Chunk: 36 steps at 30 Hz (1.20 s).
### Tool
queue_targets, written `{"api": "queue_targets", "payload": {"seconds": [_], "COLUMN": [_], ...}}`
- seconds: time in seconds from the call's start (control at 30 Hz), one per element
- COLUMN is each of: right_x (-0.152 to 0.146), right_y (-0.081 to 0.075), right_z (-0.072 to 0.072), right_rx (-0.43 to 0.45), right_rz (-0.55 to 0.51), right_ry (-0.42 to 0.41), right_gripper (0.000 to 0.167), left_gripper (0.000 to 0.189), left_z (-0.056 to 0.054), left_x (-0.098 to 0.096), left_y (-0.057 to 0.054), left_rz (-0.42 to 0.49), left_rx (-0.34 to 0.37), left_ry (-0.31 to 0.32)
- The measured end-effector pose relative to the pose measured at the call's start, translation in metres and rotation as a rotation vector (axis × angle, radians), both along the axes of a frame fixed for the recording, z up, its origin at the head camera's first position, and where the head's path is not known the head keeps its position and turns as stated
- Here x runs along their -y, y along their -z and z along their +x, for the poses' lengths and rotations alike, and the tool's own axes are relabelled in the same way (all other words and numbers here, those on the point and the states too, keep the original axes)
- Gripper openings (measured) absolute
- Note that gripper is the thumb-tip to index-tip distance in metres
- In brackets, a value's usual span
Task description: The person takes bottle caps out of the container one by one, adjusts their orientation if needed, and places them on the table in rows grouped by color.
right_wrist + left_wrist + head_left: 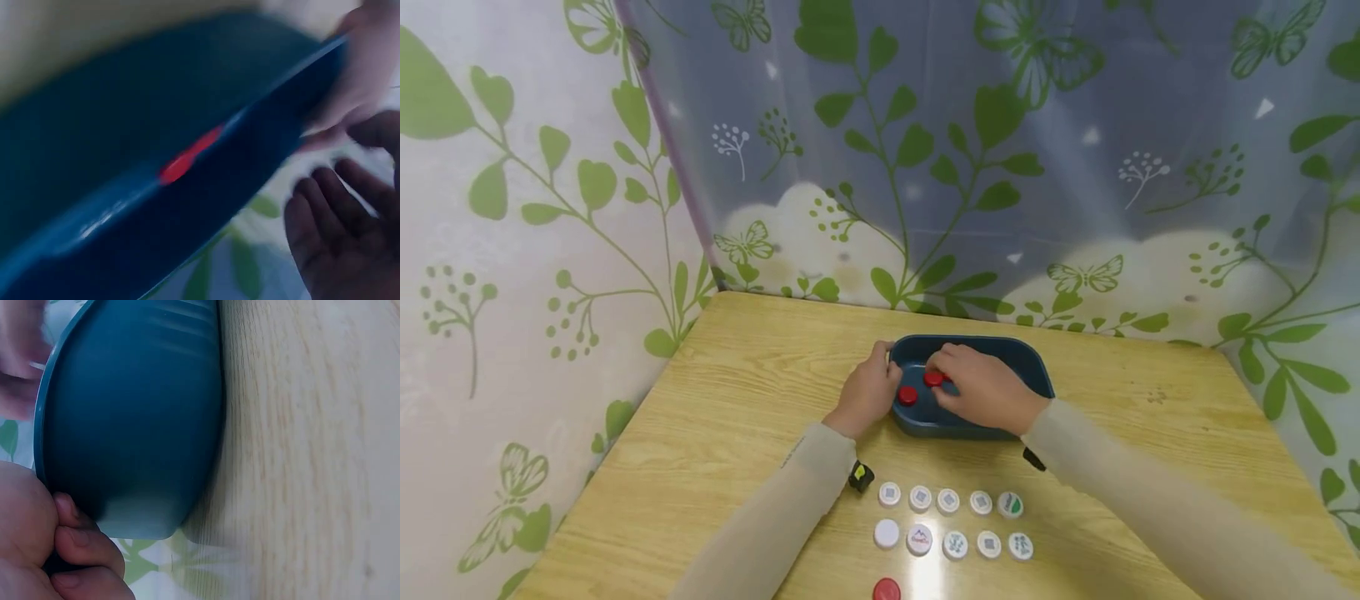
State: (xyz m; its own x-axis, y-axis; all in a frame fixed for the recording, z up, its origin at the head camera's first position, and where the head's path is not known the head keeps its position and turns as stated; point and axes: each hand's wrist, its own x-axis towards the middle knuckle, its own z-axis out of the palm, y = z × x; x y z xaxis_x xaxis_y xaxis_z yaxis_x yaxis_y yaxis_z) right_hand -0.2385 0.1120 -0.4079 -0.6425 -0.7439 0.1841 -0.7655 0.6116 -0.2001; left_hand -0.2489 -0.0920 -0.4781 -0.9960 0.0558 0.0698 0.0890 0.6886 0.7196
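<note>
My left hand (867,392) grips the left end of a dark blue plastic basin (970,432). In the left wrist view its curled fingers (87,547) press against the basin's outer wall, close under the rim. Over the basin's inside is my right hand (973,385), tipped down with its fingers loosely bent. The right wrist view, somewhat blurred, has that hand's fingers (340,206) apart with nothing between them. One red bottle cap (907,396) lies on the basin floor at the left. A second red cap (933,378) shows right by the right fingertips, partly overlapped by the hand.
Nearer the body, white bottle caps (948,500) with printed tops form two rows on the wooden table (760,375). Another red cap (887,590) lies in front of them at the lower frame edge. A patterned curtain (880,167) hangs behind the table.
</note>
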Motion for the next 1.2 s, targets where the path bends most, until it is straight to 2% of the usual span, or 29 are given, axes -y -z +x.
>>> {"api": "queue_targets", "payload": {"seconds": [0.13, 0.3, 0.5, 0.73, 1.0, 1.2], "right_x": [0.005, 0.026, 0.044, 0.051, 0.051, 0.055], "right_y": [0.010, 0.019, 0.027, 0.034, 0.037, 0.041], "right_z": [-0.029, -0.047, -0.056, -0.061, -0.072, -0.072], "right_rx": [0.048, 0.053, 0.072, 0.101, 0.184, 0.213], "right_rz": [0.229, 0.364, 0.432, 0.481, 0.439, 0.421], "right_ry": [-0.046, -0.108, -0.114, -0.153, -0.195, -0.182], "right_gripper": [0.022, 0.026, 0.020, 0.014, 0.005, 0.005], "left_gripper": [0.044, 0.043, 0.043, 0.043, 0.042, 0.041], "left_z": [0.000, 0.000, 0.000, -0.001, -0.002, 0.001], "left_x": [0.000, 0.002, 0.002, 0.002, -0.001, 0.000], "left_y": [0.001, 0.000, -0.001, 0.001, 0.001, 0.000], "left_rz": [0.003, 0.006, 0.022, 0.003, -0.016, -0.029], "left_rx": [0.001, -0.022, -0.026, -0.026, -0.039, -0.020], "left_ry": [0.001, 0.012, 0.025, 0.015, 0.016, 0.002]}}
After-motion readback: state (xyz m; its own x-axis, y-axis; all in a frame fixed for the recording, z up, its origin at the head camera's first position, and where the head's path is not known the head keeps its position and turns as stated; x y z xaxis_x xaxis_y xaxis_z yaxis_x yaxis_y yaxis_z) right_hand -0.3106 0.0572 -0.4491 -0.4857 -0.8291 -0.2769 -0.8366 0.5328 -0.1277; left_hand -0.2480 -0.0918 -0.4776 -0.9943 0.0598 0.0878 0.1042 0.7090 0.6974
